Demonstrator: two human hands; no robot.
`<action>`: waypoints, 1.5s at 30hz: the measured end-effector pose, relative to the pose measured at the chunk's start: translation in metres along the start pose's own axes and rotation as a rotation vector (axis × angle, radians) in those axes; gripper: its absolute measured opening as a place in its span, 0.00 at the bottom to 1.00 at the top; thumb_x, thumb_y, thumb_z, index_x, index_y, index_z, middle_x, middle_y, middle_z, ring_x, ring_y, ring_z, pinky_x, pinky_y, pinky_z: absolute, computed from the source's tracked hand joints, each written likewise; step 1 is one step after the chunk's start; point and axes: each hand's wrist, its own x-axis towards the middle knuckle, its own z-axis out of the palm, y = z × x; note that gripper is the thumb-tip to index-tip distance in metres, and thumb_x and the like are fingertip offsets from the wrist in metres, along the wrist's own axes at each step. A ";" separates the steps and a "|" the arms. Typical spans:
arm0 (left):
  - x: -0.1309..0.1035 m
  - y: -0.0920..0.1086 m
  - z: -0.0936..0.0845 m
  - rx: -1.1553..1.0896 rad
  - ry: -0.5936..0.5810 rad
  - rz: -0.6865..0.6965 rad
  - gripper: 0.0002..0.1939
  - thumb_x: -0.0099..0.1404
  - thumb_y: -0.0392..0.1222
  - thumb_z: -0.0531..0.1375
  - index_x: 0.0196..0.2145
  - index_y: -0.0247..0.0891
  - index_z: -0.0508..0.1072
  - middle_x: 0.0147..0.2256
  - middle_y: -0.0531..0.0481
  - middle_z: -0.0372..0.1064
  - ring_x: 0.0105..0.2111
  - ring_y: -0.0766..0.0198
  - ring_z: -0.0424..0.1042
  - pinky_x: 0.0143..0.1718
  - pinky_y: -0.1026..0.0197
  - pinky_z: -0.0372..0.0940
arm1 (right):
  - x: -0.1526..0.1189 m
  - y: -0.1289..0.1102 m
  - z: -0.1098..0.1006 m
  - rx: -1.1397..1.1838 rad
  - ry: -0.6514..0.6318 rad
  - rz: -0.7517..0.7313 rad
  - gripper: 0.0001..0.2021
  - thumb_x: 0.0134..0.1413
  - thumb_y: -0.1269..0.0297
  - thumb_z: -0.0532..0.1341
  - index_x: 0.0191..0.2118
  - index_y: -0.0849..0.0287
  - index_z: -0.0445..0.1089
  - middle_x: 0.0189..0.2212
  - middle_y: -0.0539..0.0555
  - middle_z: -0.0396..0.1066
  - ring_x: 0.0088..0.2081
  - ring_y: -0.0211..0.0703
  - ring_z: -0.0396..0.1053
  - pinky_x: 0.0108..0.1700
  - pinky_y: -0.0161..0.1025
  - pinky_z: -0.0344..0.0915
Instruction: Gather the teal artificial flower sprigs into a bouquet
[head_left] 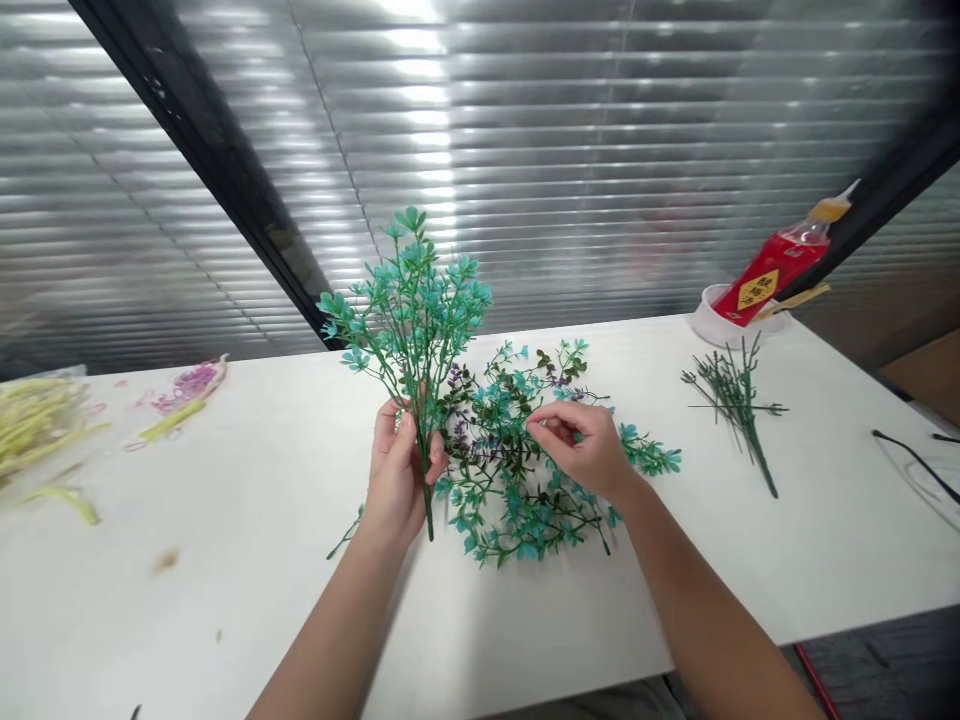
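My left hand (397, 470) is closed round the stem of an upright artificial plant bunch (424, 310) with green leaves and turquoise flowers. The bare stem end pokes out below the fingers. To its right, a loose pile of artificial sprigs (517, 480), turquoise, green and some purple, lies on the white table (262, 560). Over that pile my right hand (581, 445) is closed in a pinch, its fingertips among the sprigs; what they hold, if anything, is too small to make out. A single small sprig (345, 532) lies left of my left wrist.
A bare branched stem (746, 405) lies at the right. Behind it, a red bottle (780, 265) leans in a clear plastic bowl (712, 318). Yellow strips (37, 425) and a purple bundle (195, 385) are at the left. Glasses (919, 465) rest at the right edge; blinds (517, 180) stand behind.
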 end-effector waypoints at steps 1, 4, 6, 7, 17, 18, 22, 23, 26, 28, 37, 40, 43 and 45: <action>0.000 0.000 0.000 -0.003 0.002 0.001 0.22 0.54 0.51 0.72 0.40 0.45 0.67 0.58 0.58 0.65 0.18 0.79 0.61 0.12 0.73 0.54 | -0.001 -0.002 -0.002 0.071 -0.118 0.042 0.05 0.58 0.67 0.63 0.32 0.59 0.76 0.17 0.46 0.62 0.18 0.32 0.54 0.21 0.33 0.54; -0.001 0.000 0.000 -0.003 0.003 -0.002 0.22 0.54 0.51 0.72 0.40 0.44 0.68 0.60 0.57 0.63 0.18 0.79 0.61 0.12 0.73 0.54 | -0.003 -0.006 -0.004 0.143 -0.339 0.099 0.06 0.56 0.67 0.64 0.29 0.60 0.77 0.15 0.45 0.57 0.18 0.31 0.52 0.20 0.32 0.51; -0.001 0.000 -0.001 -0.004 0.006 -0.006 0.21 0.54 0.51 0.72 0.40 0.44 0.68 0.61 0.57 0.63 0.18 0.80 0.61 0.12 0.74 0.54 | -0.004 -0.006 -0.001 0.071 -0.350 0.061 0.05 0.54 0.70 0.64 0.29 0.61 0.77 0.15 0.44 0.56 0.18 0.30 0.52 0.22 0.33 0.54; -0.001 0.000 -0.001 -0.005 0.008 -0.009 0.21 0.54 0.51 0.72 0.39 0.44 0.68 0.61 0.57 0.63 0.18 0.80 0.61 0.12 0.74 0.54 | -0.005 -0.005 0.001 0.017 -0.344 0.027 0.05 0.54 0.71 0.64 0.30 0.61 0.78 0.15 0.44 0.57 0.18 0.31 0.53 0.24 0.33 0.56; -0.002 -0.001 0.000 0.008 0.007 -0.013 0.21 0.56 0.51 0.72 0.40 0.43 0.67 0.60 0.55 0.64 0.18 0.80 0.61 0.13 0.74 0.55 | -0.009 0.002 0.009 -0.351 -0.422 -0.254 0.18 0.56 0.81 0.57 0.38 0.54 0.82 0.23 0.48 0.73 0.22 0.34 0.65 0.23 0.33 0.50; -0.002 -0.001 0.000 0.007 0.006 -0.015 0.21 0.55 0.51 0.72 0.39 0.43 0.67 0.60 0.55 0.65 0.18 0.80 0.61 0.13 0.74 0.55 | -0.009 0.002 0.009 -0.366 -0.432 -0.257 0.18 0.55 0.81 0.58 0.39 0.54 0.82 0.23 0.48 0.73 0.22 0.33 0.64 0.23 0.33 0.49; -0.002 -0.001 0.001 0.003 0.010 -0.021 0.22 0.54 0.50 0.73 0.39 0.43 0.67 0.58 0.56 0.66 0.18 0.81 0.60 0.12 0.74 0.55 | -0.009 0.000 0.011 -0.441 -0.478 -0.244 0.19 0.54 0.82 0.60 0.38 0.52 0.83 0.23 0.48 0.72 0.22 0.32 0.61 0.22 0.33 0.47; -0.001 -0.001 0.001 0.004 0.010 -0.021 0.23 0.53 0.50 0.73 0.39 0.43 0.67 0.58 0.56 0.66 0.18 0.81 0.60 0.12 0.74 0.55 | -0.009 0.000 0.011 -0.463 -0.483 -0.245 0.18 0.54 0.82 0.61 0.38 0.52 0.83 0.23 0.48 0.71 0.22 0.32 0.61 0.22 0.33 0.46; -0.001 0.000 0.001 0.017 0.005 -0.021 0.23 0.54 0.51 0.73 0.39 0.42 0.66 0.52 0.56 0.70 0.18 0.80 0.60 0.12 0.74 0.55 | -0.009 0.001 0.011 -0.504 -0.471 -0.273 0.16 0.56 0.80 0.61 0.37 0.52 0.82 0.24 0.48 0.70 0.22 0.32 0.59 0.22 0.34 0.46; -0.001 0.000 0.000 0.026 -0.005 -0.026 0.22 0.55 0.52 0.72 0.38 0.41 0.66 0.45 0.56 0.71 0.18 0.79 0.60 0.12 0.74 0.54 | -0.008 0.002 0.011 -0.504 -0.426 -0.314 0.15 0.59 0.79 0.60 0.37 0.53 0.81 0.24 0.48 0.70 0.21 0.31 0.59 0.21 0.34 0.46; -0.005 -0.002 0.001 0.089 -0.067 -0.013 0.21 0.59 0.52 0.69 0.34 0.40 0.61 0.31 0.57 0.67 0.19 0.76 0.60 0.14 0.74 0.53 | -0.003 0.006 0.009 -0.234 0.061 -0.474 0.07 0.63 0.69 0.61 0.40 0.56 0.77 0.27 0.52 0.71 0.26 0.35 0.67 0.25 0.32 0.62; -0.006 -0.004 0.001 0.137 -0.094 0.006 0.20 0.61 0.53 0.68 0.34 0.40 0.62 0.26 0.58 0.64 0.18 0.75 0.59 0.14 0.74 0.52 | -0.001 0.003 0.010 -0.056 0.212 -0.444 0.07 0.59 0.73 0.64 0.40 0.54 0.77 0.29 0.52 0.71 0.27 0.36 0.68 0.27 0.35 0.66; -0.008 -0.008 0.001 0.186 -0.113 0.032 0.20 0.61 0.54 0.67 0.34 0.40 0.63 0.26 0.58 0.66 0.17 0.75 0.59 0.14 0.73 0.52 | -0.001 0.000 0.012 0.121 0.281 -0.319 0.09 0.57 0.75 0.64 0.39 0.53 0.77 0.30 0.52 0.72 0.29 0.38 0.70 0.26 0.35 0.67; -0.009 -0.011 0.001 0.220 -0.113 0.063 0.19 0.61 0.55 0.67 0.35 0.40 0.65 0.34 0.53 0.71 0.18 0.75 0.62 0.14 0.72 0.52 | -0.002 -0.003 0.013 0.215 0.307 -0.215 0.07 0.57 0.73 0.64 0.38 0.53 0.77 0.30 0.52 0.72 0.29 0.38 0.70 0.24 0.35 0.67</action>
